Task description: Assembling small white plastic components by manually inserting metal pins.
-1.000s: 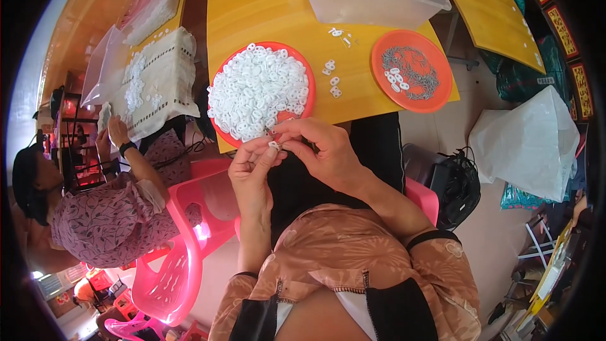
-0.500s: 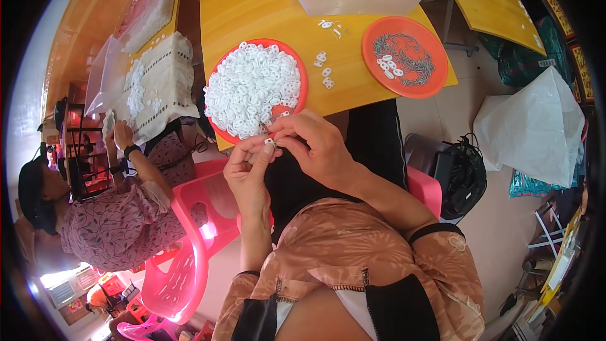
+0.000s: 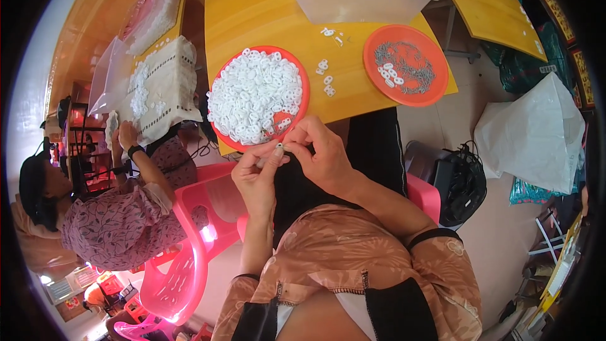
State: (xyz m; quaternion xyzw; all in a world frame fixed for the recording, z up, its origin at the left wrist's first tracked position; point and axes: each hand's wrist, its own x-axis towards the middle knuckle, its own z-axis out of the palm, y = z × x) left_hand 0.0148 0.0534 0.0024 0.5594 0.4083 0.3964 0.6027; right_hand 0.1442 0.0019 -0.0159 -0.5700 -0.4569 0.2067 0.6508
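In the head view, pinched a small white piece point(image 3: 279, 146) between the thumb and fingers of the left hand point(image 3: 254, 170), with the grip narrow around it. Had that piece just beside the near edge of a red plate point(image 3: 305, 90), above the dark trousers point(image 3: 374, 142). Held the right hand point(image 3: 323, 153) opposite, thumb and forefinger drawn close together, tips right at the piece. Could not tell of anything caught between those tips, the gap being too small and partly hidden.

Saw a big heap of white pieces point(image 3: 252, 95) on the red plate, with a patch of bare red toward the near right side. Farther right on the same yellow table point(image 3: 252, 19), saw an orange plate point(image 3: 435, 50) with grey metal bits point(image 3: 420, 79) spread in a curve and a few white pieces at their left. Between the two plates, found some loose pieces point(image 3: 328, 80) in a short row. At the far edge, saw a clear plastic bin point(image 3: 360, 6) with more white pieces inside.

To the left, beyond a pink chair point(image 3: 189, 233), saw a co-worker point(image 3: 113, 227) in a purple patterned top, hands near a pale cloth point(image 3: 170, 85). To the right, saw a black bag point(image 3: 466, 189) and a white sack point(image 3: 533, 136).
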